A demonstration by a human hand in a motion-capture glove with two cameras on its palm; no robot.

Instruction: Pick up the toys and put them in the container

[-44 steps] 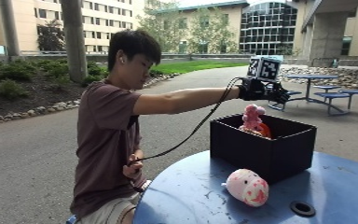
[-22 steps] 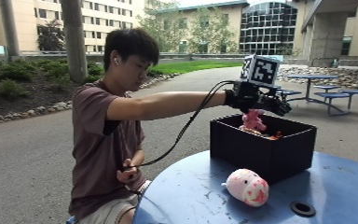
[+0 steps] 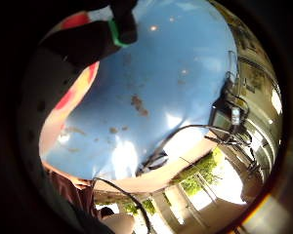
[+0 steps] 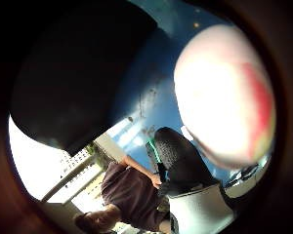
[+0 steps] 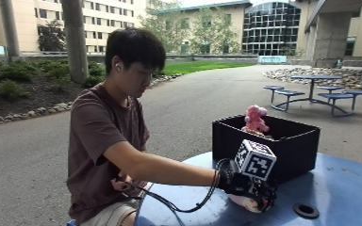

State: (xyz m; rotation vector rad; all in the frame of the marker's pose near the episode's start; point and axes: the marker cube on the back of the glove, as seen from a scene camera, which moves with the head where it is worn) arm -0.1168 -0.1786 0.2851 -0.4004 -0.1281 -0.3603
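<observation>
In the outside view my gloved right hand [image 5: 239,184] is down on the blue table [image 5: 347,186], in front of the black container [image 5: 266,143]. It lies over a round pink and white toy [image 5: 243,204] that rests on the table, with its fingers curled down around the toy. The thumb side palm view shows that toy [image 4: 224,97] large and close, with a black finger [image 4: 178,156] against its edge. It also appears in the little finger side view as the round toy [image 3: 63,107], partly behind a gloved finger [image 3: 88,41]. A pink plush toy [image 5: 254,120] stands up inside the container.
The table has a small round hole [image 5: 306,210] to the right of the hand. A black cable [image 5: 168,205] runs from the glove to the person's lap, where the bare left hand [image 5: 123,183] rests. The container stands just behind the hand.
The gloved hand has left the pink plush in the container and dropped from above the box down onto the round toy on the table. The outside camera has shifted too.
</observation>
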